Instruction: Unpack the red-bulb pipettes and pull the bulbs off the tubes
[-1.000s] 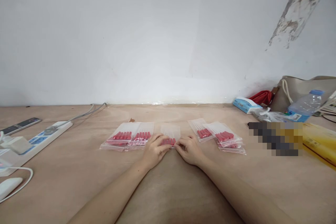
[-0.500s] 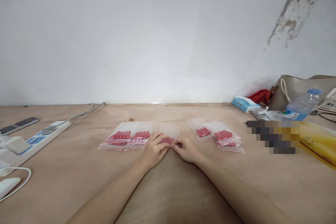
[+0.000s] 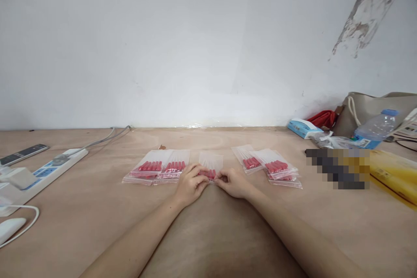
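A small clear zip bag (image 3: 211,160) with several red pieces in it lies on the table between my hands. My left hand (image 3: 193,184) pinches the bag's near edge and partly covers the red pieces. At its near right corner my right hand (image 3: 233,183) closes thumb and fingertips on the same edge. To the left lie zip bags filled with red pieces (image 3: 150,166), and another such bag (image 3: 175,166) sits closer to my left hand. Right of my hands there is a filled zip bag (image 3: 250,163) and an overlapping stack of bags (image 3: 276,167).
A white power strip (image 3: 48,171) with plugs and a dark phone-like slab (image 3: 24,155) lie at the left. Towards the right stand a blue tissue pack (image 3: 304,128), a plastic bottle (image 3: 378,129), a beige bag (image 3: 345,115) and a yellow package (image 3: 394,173). A wall (image 3: 208,52) borders the table's back.
My right fingertips have moved slightly right along the bag's near edge, away from my left fingertips. More of the red pieces shows between my hands.
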### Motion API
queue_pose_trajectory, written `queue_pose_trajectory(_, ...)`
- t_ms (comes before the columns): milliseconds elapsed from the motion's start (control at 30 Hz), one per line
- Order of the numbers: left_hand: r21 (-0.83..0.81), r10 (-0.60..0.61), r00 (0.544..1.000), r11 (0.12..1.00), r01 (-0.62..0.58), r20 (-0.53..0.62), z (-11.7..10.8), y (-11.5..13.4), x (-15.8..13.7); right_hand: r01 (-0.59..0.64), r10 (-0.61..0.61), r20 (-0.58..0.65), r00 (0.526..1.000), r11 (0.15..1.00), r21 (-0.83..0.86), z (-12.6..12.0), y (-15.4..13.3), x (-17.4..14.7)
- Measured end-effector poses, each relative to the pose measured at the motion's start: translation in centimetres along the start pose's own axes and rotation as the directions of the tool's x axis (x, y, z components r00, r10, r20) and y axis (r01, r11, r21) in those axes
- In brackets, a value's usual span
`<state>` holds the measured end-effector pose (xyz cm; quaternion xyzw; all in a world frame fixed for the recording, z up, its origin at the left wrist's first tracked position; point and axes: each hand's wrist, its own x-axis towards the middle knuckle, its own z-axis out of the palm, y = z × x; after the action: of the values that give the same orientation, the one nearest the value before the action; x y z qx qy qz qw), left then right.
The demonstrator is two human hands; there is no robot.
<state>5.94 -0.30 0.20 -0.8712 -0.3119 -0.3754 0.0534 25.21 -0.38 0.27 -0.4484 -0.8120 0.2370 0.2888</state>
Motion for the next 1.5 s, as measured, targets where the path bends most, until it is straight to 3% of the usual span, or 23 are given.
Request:
queue_pose_trajectory(200, -0.006, 0.042, 0.998, 0.999, -0.041, 0.039, 0.5, 0.3, 0.3, 0.051, -0.057, -0.068, 0.996, 0.994, -0.097, 0.5, -0.1, -0.1)
queue_pose_trajectory(433, 0.036, -0.001, 0.995, 0.999, -0.002, 0.104, 0.7, 0.7, 0.8, -0.009, -0.038, -0.178, 0.983, 0.967, -0.256, 1.8, -0.1, 0.0)
queue_pose_trajectory(633, 0.036, 0.031, 0.985, 0.999, -0.038, 0.17, 0.8, 0.8, 0.9, -0.13, 0.067, -0.328, 0.942, 0.976, -0.174, 2.7, 0.2, 0.2)
queue_pose_trajectory(767, -0.04, 0.133, 0.975, 0.991, -0.128, 0.179, 0.4, 1.5, 0.6, 0.001, -0.035, -0.414, 0.91, 0.997, -0.083, 2.8, 0.7, 0.0)
queue_pose_trajectory(900, -0.144, 0.117, 0.975, 0.986, -0.09, 0.19, -1.0, 2.0, 0.1, 0.212, -0.217, -0.338, 0.916, 0.976, -0.051, 0.8, 1.9, -0.4)
queue_pose_trajectory(1100, 0.002, -0.132, 0.949, 0.991, 0.137, 0.288, -1.0, 0.1, -0.5, 0.245, -0.244, -0.27, 0.931, 0.969, -0.032, -1.7, 3.4, -0.9)
queue_pose_trajectory(1200, 0.048, -0.175, 0.929, 0.985, 0.168, 0.327, -0.5, -0.3, -0.5, 0.152, -0.204, -0.351, 0.914, 0.974, -0.17, -1.5, 3.5, -1.0)
queue_pose_trajectory(1333, -0.026, -0.083, 0.953, 0.995, 0.094, 0.29, -0.8, 0.6, -0.3, -0.057, -0.072, -0.411, 0.909, 0.954, -0.294, -1.3, 3.1, -0.9)
queue_pose_trajectory(1500, -0.201, -0.023, 0.959, 0.976, 0.083, 0.283, -1.2, 1.0, -0.4, -0.073, 0.026, -0.193, 0.981, 0.967, -0.244, -1.9, 2.7, -0.9)
